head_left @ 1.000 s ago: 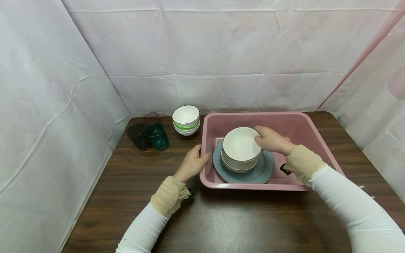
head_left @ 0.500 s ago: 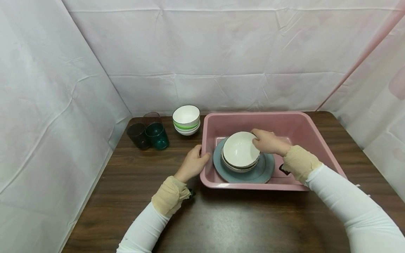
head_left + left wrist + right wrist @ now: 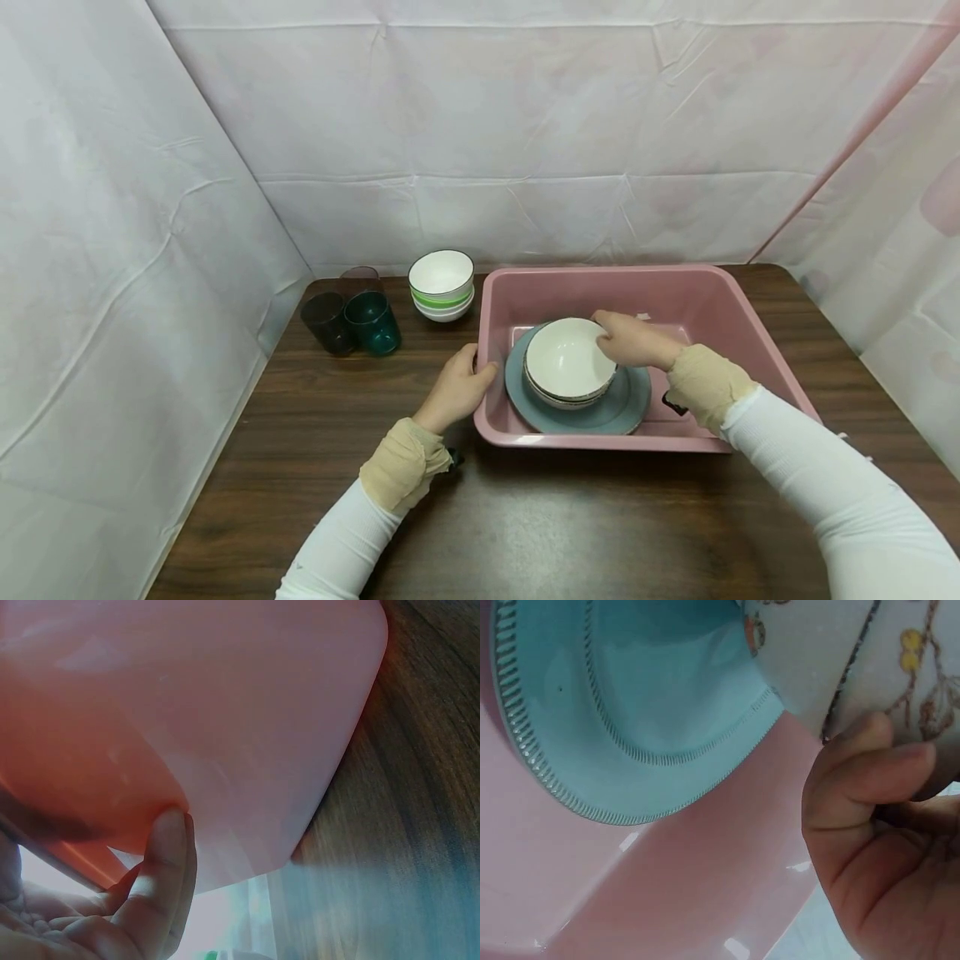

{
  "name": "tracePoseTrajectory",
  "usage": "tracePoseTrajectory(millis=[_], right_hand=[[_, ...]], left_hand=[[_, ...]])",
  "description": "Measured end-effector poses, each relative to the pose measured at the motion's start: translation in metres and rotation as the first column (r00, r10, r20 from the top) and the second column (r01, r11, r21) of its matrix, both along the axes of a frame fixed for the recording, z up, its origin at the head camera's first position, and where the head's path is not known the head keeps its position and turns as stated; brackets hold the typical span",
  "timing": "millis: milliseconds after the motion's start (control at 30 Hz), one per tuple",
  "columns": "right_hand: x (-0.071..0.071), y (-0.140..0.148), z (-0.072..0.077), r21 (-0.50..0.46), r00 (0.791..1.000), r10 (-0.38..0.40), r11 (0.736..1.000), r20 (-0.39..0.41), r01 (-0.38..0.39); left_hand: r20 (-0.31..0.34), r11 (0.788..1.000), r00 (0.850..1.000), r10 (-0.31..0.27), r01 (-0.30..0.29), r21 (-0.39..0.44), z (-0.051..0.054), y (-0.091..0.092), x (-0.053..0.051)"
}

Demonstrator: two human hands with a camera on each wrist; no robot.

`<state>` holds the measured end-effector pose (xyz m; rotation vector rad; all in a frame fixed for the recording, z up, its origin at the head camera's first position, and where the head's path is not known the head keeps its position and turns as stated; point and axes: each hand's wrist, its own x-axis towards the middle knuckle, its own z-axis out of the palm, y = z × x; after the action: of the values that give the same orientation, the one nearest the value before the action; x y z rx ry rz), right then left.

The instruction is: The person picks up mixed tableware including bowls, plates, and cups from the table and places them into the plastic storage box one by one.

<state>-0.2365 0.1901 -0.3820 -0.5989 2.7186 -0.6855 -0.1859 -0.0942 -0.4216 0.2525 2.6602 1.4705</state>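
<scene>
My right hand (image 3: 637,337) pinches the far-right rim of a white bowl (image 3: 567,358), thumb inside. That bowl sits nested in another bowl (image 3: 553,403), of which only the edge shows. Under them lies a blue-grey plate (image 3: 633,407) with a ridged rim, inside a pink basin (image 3: 738,333). In the right wrist view the bowl's outside (image 3: 900,667) carries a floral print, and my fingers rest against it. My left hand (image 3: 459,385) grips the basin's left rim, thumb over the top. From the left wrist, its fingers (image 3: 161,877) show against the basin's outer wall.
Left of the basin, at the back, stands a stack of small white bowls (image 3: 441,275), one with a green band. Further left are a teal glass (image 3: 373,325), a dark glass (image 3: 327,323) and a reddish glass (image 3: 360,279). White cloth (image 3: 480,125) hangs behind the wooden table (image 3: 315,450).
My right hand has lowered the white bowl into the bowl beneath, and it has shifted slightly left. My left hand stays on the basin rim.
</scene>
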Motion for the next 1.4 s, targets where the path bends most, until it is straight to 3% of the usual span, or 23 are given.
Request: tracePoseTrajectory(millis=[167,367,733,1000,1233,1400], right_hand=[[-0.003,0.001,-0.003,-0.008,0.998,0.044,0.999,-0.049,-0.045],[-0.004,0.001,-0.003,0.015,0.998,0.038,0.999,-0.05,-0.037],[-0.002,0.004,0.01,-0.01,0.996,-0.027,1.0,0.081,0.028],[0.001,0.011,0.024,-0.062,0.992,-0.05,0.996,0.117,0.058],[0.007,0.019,0.032,-0.082,0.996,-0.05,0.995,0.079,0.056],[0.021,0.033,0.049,-0.131,0.998,-0.06,0.99,0.013,0.061]], left_hand=[[0.002,1.0,1.0,0.0,0.0,0.006,0.001,0.0,0.0],[0.0,1.0,1.0,0.007,-0.007,0.007,0.0,0.001,0.0],[0.004,1.0,1.0,-0.004,0.004,0.018,0.0,0.002,0.001],[-0.008,1.0,1.0,0.0,0.0,0.015,0.001,0.002,0.001],[-0.009,1.0,1.0,0.0,0.0,0.011,0.001,0.001,0.002],[-0.006,1.0,1.0,0.001,-0.001,0.012,0.001,0.002,0.002]])
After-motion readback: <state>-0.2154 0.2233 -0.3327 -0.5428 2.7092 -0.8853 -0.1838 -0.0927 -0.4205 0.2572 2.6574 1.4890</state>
